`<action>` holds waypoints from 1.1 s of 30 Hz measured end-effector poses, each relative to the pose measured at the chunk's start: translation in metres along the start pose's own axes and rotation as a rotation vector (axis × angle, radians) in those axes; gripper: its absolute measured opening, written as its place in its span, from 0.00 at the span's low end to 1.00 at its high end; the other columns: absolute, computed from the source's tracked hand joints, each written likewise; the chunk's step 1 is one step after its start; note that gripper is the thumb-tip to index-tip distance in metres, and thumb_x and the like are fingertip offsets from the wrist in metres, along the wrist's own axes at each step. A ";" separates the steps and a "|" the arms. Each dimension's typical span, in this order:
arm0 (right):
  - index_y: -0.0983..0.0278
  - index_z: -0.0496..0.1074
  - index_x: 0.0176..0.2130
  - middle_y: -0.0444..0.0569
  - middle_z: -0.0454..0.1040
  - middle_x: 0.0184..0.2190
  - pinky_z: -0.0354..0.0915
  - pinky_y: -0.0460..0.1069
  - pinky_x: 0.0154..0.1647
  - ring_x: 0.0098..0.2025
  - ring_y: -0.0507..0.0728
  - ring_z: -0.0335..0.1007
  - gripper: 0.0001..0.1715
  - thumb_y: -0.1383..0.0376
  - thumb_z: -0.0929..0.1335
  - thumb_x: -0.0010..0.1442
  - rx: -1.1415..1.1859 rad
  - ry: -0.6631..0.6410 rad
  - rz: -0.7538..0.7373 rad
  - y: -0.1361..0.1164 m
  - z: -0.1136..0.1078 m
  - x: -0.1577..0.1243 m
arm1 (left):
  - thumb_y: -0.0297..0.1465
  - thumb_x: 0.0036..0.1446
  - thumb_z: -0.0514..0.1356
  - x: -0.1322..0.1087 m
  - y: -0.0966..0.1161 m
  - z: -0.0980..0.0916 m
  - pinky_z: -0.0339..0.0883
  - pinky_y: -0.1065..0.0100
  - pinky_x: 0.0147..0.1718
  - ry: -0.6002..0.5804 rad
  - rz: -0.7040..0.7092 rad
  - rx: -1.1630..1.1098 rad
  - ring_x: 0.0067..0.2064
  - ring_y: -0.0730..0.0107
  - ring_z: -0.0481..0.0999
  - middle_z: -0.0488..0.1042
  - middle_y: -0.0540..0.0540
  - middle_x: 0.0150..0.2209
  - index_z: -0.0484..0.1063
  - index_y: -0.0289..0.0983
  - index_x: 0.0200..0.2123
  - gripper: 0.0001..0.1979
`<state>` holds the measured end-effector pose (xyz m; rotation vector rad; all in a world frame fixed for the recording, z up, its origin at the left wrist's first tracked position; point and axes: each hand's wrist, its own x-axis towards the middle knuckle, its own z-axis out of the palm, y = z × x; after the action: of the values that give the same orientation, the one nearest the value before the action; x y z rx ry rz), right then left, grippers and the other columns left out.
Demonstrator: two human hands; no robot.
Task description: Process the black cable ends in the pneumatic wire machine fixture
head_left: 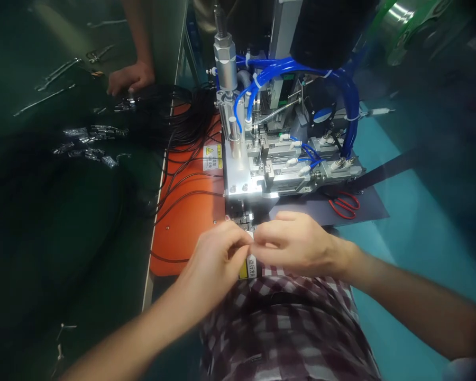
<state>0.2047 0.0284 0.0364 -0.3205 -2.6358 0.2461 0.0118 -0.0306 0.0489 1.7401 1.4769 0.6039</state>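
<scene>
My left hand (pixel 222 254) and my right hand (pixel 293 241) meet at the front of a metal machine (pixel 241 169). Both pinch with thumb and forefinger, and their fingertips nearly touch. Whatever sits between them is too small or hidden to name. Just beyond the fingertips lies a small metal fixture (pixel 244 218) at the machine's front edge. Under my hands shows a white and yellow label (pixel 250 267) with printed characters. An orange base plate (pixel 194 222) extends to the left of my left hand, with thin black cables (pixel 190 196) crossing it.
Bundled blue air hoses (pixel 285 66) arch over the machine. Red-handled scissors (pixel 345 205) lie at its right. On the dark green surface at left are coiled black cables (pixel 178 116) and several connector ends (pixel 91 140). Another person's hand (pixel 133 78) rests beside the coil.
</scene>
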 end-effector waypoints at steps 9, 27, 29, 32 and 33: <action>0.66 0.66 0.25 0.42 0.64 0.23 0.55 0.45 0.27 0.26 0.49 0.58 0.10 0.65 0.67 0.56 1.091 -0.159 1.024 0.003 -0.003 0.021 | 0.30 0.54 0.61 0.009 -0.005 0.002 0.64 0.70 0.32 -0.032 -0.105 -0.221 0.32 0.71 0.71 0.73 0.50 0.28 0.74 0.37 0.27 0.05; 0.65 0.70 0.29 0.43 0.67 0.24 0.55 0.44 0.21 0.23 0.49 0.57 0.09 0.61 0.70 0.56 1.157 0.391 1.150 -0.022 0.027 0.014 | 0.37 0.52 0.64 0.011 -0.003 -0.002 0.55 0.77 0.18 0.036 -0.381 -0.563 0.21 0.80 0.61 0.67 0.53 0.21 0.74 0.37 0.32 0.09; 0.65 0.69 0.29 0.41 0.65 0.22 0.53 0.44 0.20 0.21 0.47 0.54 0.10 0.61 0.69 0.57 1.250 0.395 1.162 -0.022 0.030 0.015 | 0.40 0.52 0.64 0.011 -0.004 -0.002 0.53 0.77 0.16 0.025 -0.432 -0.591 0.19 0.80 0.58 0.63 0.54 0.18 0.73 0.37 0.31 0.11; 0.65 0.69 0.30 0.39 0.63 0.20 0.51 0.44 0.18 0.19 0.46 0.50 0.10 0.60 0.68 0.58 1.265 0.425 1.167 -0.024 0.033 0.015 | 0.42 0.52 0.64 0.012 -0.005 -0.003 0.50 0.77 0.15 0.013 -0.510 -0.622 0.17 0.80 0.55 0.57 0.57 0.15 0.72 0.37 0.31 0.13; 0.65 0.69 0.30 0.39 0.63 0.20 0.51 0.44 0.18 0.19 0.46 0.51 0.10 0.60 0.68 0.58 1.236 0.435 1.164 -0.025 0.034 0.015 | 0.42 0.52 0.64 0.012 -0.006 -0.003 0.50 0.77 0.15 0.014 -0.527 -0.634 0.17 0.80 0.54 0.56 0.57 0.14 0.72 0.37 0.30 0.14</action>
<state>0.1712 0.0045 0.0187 -1.1764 -1.1951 1.7493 0.0088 -0.0183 0.0445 0.8239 1.4611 0.6958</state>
